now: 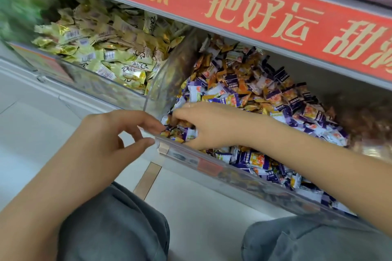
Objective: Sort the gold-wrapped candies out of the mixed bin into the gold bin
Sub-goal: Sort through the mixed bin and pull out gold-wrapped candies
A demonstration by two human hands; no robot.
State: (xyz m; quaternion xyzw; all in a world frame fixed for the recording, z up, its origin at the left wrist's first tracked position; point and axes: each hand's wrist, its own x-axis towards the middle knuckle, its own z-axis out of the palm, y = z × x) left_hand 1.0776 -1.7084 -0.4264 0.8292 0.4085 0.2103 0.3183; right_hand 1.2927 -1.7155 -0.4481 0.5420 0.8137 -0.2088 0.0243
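The mixed bin [233,172] is a clear-fronted tray holding a heap of purple, white and orange-gold wrapped candies [265,91]. To its left stands the gold bin [95,85], filled with pale gold wrapped candies [110,48]. My right hand [212,125] reaches into the near left corner of the mixed bin, its fingers curled round a few orange-gold candies [179,124]. My left hand [114,133] hovers just outside that corner with loosely bent fingers, the index tip touching the bin's front rim. It holds nothing.
A clear curved divider [169,70] separates the two bins. A red banner [265,12] with gold lettering runs along the shelf edge above. Blurred green packets [14,10] lie at the far left. My grey-trousered knees [114,229] are below, over a pale tiled floor [31,125].
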